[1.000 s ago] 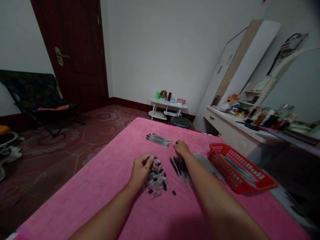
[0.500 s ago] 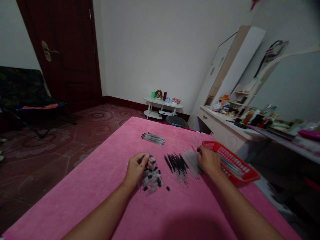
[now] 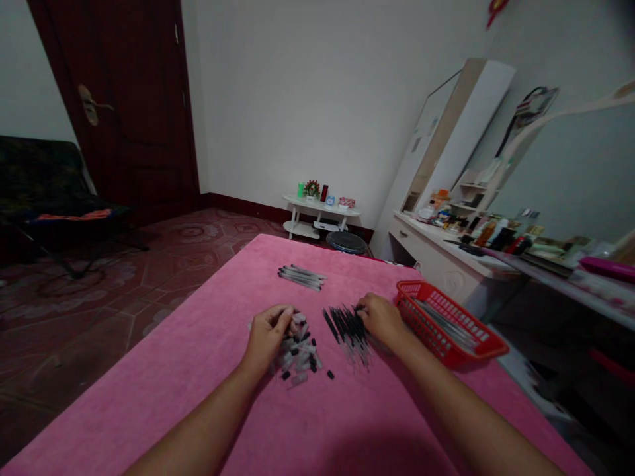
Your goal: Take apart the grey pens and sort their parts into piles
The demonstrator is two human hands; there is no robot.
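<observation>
My left hand (image 3: 268,336) is closed in a pinch at the upper left of a loose pile of clear and black pen caps (image 3: 299,357). What it holds, if anything, is hidden by the fingers. My right hand (image 3: 381,320) has its fingers bent together at the right edge of a heap of dark-topped pen refills (image 3: 347,325). A small dark piece shows by its fingertips, too blurred to name. The clear pen tubes beside the refills are mostly hidden under this hand. Farther up the cloth lies a small row of pens (image 3: 300,277) with dark ends.
A red plastic basket (image 3: 431,340) with long, thin grey pieces stands right of my right hand. Pink cloth (image 3: 198,390) covers the table. Beyond its far edge are a round dark stool (image 3: 347,242) and a white shelf (image 3: 322,208). A dressing table (image 3: 441,244) stands at the right.
My right hand has moved left from the clear tubes to the dark refills. My left hand stays pinched by the caps. The whole view has shifted slightly.
</observation>
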